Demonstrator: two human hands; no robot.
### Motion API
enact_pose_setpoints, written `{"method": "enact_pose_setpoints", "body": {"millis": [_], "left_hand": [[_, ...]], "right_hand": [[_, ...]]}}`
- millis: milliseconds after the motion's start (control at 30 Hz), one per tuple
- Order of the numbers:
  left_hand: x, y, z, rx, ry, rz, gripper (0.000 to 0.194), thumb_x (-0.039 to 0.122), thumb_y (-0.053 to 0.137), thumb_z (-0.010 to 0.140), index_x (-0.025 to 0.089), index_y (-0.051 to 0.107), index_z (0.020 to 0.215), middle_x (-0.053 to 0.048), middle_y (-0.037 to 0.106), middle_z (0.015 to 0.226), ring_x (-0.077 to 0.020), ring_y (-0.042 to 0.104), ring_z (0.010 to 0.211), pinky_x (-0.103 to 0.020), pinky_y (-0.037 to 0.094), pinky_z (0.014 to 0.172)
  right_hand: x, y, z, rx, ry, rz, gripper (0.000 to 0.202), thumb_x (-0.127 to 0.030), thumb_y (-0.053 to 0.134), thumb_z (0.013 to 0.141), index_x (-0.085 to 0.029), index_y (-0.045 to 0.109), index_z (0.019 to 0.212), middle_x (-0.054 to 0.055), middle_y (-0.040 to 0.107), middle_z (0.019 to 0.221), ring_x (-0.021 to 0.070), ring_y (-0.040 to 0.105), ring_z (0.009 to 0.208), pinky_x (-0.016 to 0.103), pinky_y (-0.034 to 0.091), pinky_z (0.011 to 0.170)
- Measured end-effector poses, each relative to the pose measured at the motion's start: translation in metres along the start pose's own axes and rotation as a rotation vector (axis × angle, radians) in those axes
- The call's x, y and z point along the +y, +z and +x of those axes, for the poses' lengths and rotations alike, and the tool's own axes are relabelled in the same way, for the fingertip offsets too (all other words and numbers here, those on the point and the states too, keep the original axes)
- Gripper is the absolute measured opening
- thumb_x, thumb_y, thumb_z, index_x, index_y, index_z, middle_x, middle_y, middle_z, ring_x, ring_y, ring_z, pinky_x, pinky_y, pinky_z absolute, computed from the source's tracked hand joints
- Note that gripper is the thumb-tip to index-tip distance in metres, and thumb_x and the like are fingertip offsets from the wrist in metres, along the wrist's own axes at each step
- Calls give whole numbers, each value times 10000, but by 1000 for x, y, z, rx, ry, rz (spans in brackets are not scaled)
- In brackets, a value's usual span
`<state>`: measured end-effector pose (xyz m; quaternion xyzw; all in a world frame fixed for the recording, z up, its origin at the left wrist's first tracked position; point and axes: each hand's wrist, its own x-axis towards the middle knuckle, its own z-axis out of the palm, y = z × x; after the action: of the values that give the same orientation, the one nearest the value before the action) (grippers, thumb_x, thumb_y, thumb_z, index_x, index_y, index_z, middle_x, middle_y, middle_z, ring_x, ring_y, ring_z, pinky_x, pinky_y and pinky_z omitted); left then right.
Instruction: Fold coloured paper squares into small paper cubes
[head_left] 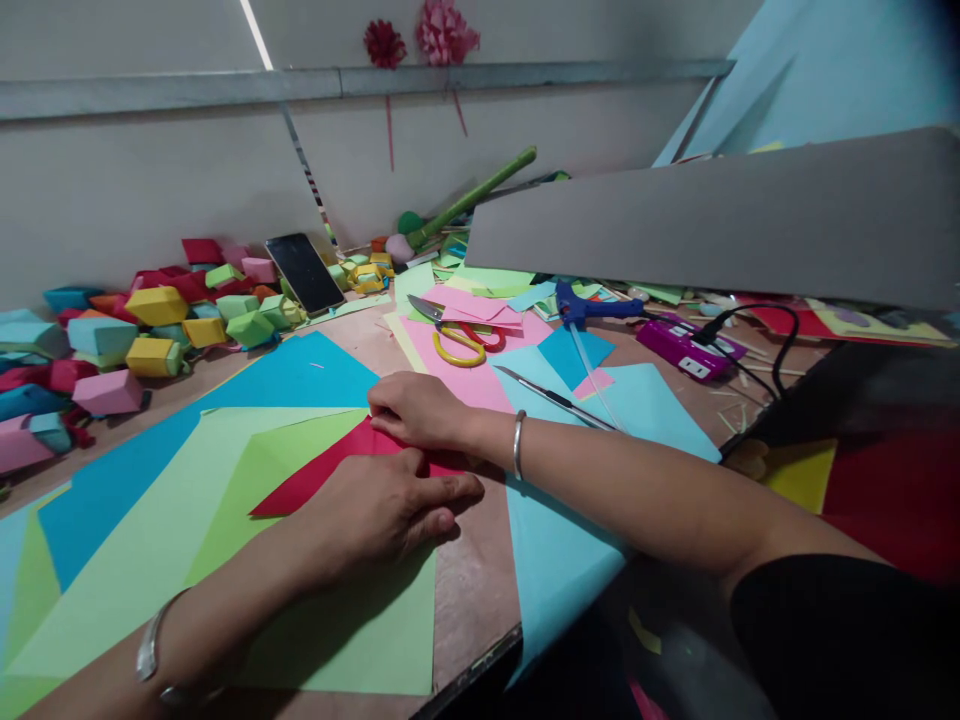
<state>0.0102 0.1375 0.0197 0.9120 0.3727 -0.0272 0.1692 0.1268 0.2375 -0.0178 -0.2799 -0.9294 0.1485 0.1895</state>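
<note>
A folded piece of red paper (309,482) lies on bright green paper (259,460) and pale green sheets (330,640). My left hand (390,498) rests across its near side with the index finger stretched out toward the right. Just beyond, my right hand (420,408) has its fingers curled down at the paper's upper edge, in a pinch. The hands cover the middle of the red paper, so part of its fold is hidden. Blue paper (315,362) spreads out behind it.
Scissors (459,345), a craft knife (555,395) and a blue glue gun (592,305) lie beyond my right forearm. A purple power strip (686,345) is at right. Several paper boxes (154,305) and a phone (304,272) line the back left. The table edge (480,670) is near.
</note>
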Motion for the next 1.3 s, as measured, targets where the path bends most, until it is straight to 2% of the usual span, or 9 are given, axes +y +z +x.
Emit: {"method": "enact_pose_setpoints", "body": {"millis": [100, 200, 433, 600, 733, 867, 1033, 1133, 1300], "left_hand": [[1, 3, -4, 19, 0, 1, 427, 487, 362, 954, 426, 444, 1369, -51, 591, 988, -203, 581, 754, -299, 438, 656], [0, 6, -11, 42, -18, -29, 504, 495, 306, 966, 341, 355, 1444, -86, 577, 1067, -224, 578, 839, -323, 458, 713], [5, 18, -17, 58, -71, 74, 590, 605, 273, 929, 299, 409, 1414, -85, 553, 973, -235, 566, 790, -347, 467, 668], [22, 31, -26, 246, -117, 98, 685, 614, 180, 932, 124, 474, 1309, -149, 557, 1097, -281, 530, 949, -446, 469, 835], [28, 40, -31, 270, -216, 142, 612, 577, 335, 925, 86, 515, 1242, -159, 580, 1042, -279, 539, 908, -439, 483, 811], [28, 38, -38, 265, -232, 306, 761, 656, 450, 829, 61, 493, 1302, -222, 546, 1212, -367, 478, 1123, -507, 424, 918], [22, 27, -62, 176, -350, 283, 644, 626, 410, 863, 71, 636, 1101, -169, 613, 1054, -322, 560, 948, -480, 472, 800], [16, 27, -84, 195, -417, 290, 576, 593, 412, 887, 92, 673, 1001, -152, 618, 989, -305, 562, 918, -448, 483, 775], [6, 26, -111, 236, -506, 368, 370, 443, 460, 936, 145, 647, 1050, -115, 638, 1009, -261, 580, 907, -401, 470, 792]], "right_hand": [[0, 0, 0, -2, 2, -2, 151, -214, 516, 876, -167, 615, 771, 42, 659, 834, 154, 523, 773, 249, 297, 609], [-1, -1, -1, -4, 11, -10, 151, -218, 516, 879, -170, 616, 777, 40, 660, 842, 152, 528, 780, 247, 302, 611], [-8, -3, -1, -25, 124, -75, 135, -269, 534, 875, -193, 621, 806, 15, 658, 861, 141, 549, 759, 243, 319, 596], [-22, 4, -4, 37, 238, -189, 137, -198, 477, 894, -148, 604, 902, 96, 650, 923, 196, 556, 844, 286, 348, 665], [-29, 11, -5, 50, 233, -284, 141, -148, 466, 889, -127, 600, 926, 131, 631, 939, 240, 540, 867, 326, 336, 672], [-31, 16, -4, 46, 221, -379, 192, -98, 418, 898, -125, 604, 938, 141, 612, 936, 266, 522, 860, 348, 305, 642], [-30, 21, -5, 54, 187, -443, 194, -90, 414, 905, -138, 601, 920, 125, 593, 915, 266, 498, 848, 354, 289, 645], [-28, 22, -6, 54, 170, -458, 197, -83, 412, 905, -140, 601, 898, 122, 589, 894, 256, 487, 826, 350, 286, 646], [-27, 22, -6, 52, 161, -469, 200, -86, 410, 911, -134, 604, 896, 128, 592, 895, 248, 484, 822, 342, 291, 654]]}}
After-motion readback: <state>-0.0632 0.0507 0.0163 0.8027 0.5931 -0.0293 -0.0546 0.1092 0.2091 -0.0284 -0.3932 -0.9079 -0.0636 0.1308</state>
